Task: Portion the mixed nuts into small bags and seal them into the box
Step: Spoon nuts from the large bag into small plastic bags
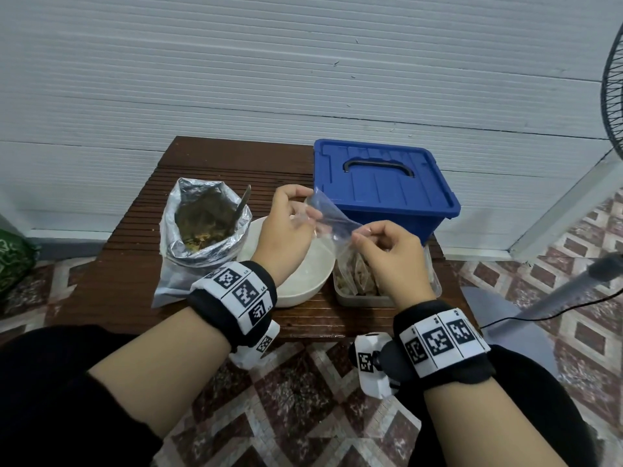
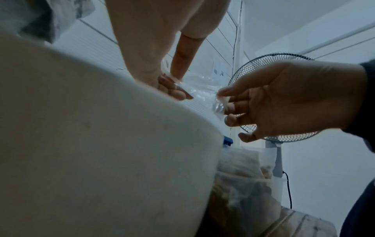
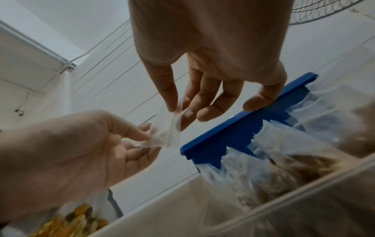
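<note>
The left hand (image 1: 286, 224) pinches one edge of an empty small clear bag (image 1: 332, 219) between thumb and fingertips, and the right hand (image 1: 387, 254) pinches the opposite edge between thumb and forefinger, its other fingers loosely spread; the bag hangs stretched in the air between them, above the white bowl (image 1: 303, 284). The film looks thin and slick, so the likeliest trouble is that both layers stay stuck together and the mouth never opens, or that one pinch slips and the bag drops into the bowl. Just left stands the open foil bag of mixed nuts (image 1: 205, 227) with a spoon handle (image 1: 244, 200) leaning inside; a careless elbow could tip it. Filled bags sit in the clear tub (image 1: 364, 298) under the right wrist, and the blue box (image 1: 381, 183) behind is lidded.
</note>
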`<action>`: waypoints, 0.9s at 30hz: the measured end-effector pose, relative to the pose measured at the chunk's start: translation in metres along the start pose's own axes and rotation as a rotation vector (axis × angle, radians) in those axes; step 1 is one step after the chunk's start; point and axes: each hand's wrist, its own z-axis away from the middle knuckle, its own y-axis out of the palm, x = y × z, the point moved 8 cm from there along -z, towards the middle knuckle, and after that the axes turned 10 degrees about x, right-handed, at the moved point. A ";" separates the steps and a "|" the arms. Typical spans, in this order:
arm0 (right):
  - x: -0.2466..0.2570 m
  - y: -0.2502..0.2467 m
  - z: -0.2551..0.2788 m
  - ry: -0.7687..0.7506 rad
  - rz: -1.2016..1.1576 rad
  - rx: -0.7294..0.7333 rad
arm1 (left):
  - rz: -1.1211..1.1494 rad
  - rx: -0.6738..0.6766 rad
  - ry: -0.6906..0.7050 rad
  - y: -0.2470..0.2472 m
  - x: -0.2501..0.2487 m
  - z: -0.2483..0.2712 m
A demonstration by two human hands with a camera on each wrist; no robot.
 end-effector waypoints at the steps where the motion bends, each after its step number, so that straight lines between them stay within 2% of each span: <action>1: -0.001 -0.002 0.000 0.008 -0.032 -0.011 | -0.054 0.022 0.003 0.002 0.001 0.000; 3: -0.002 -0.005 0.000 0.013 -0.052 -0.031 | -0.233 0.082 0.085 0.007 -0.004 0.001; 6: -0.002 -0.008 0.000 0.004 -0.024 -0.045 | -0.636 0.229 0.387 0.025 -0.022 0.009; 9: 0.000 -0.006 0.001 -0.014 -0.014 -0.021 | -0.874 0.334 0.507 0.038 -0.021 0.014; 12: 0.002 -0.002 0.002 -0.024 -0.005 0.007 | -0.876 0.299 0.574 0.037 -0.022 0.017; 17: 0.002 -0.001 0.002 -0.014 -0.038 0.016 | -0.794 0.277 0.524 0.031 -0.023 0.015; 27: 0.007 -0.008 0.004 -0.040 -0.003 -0.015 | -0.590 0.151 0.532 0.019 -0.035 0.015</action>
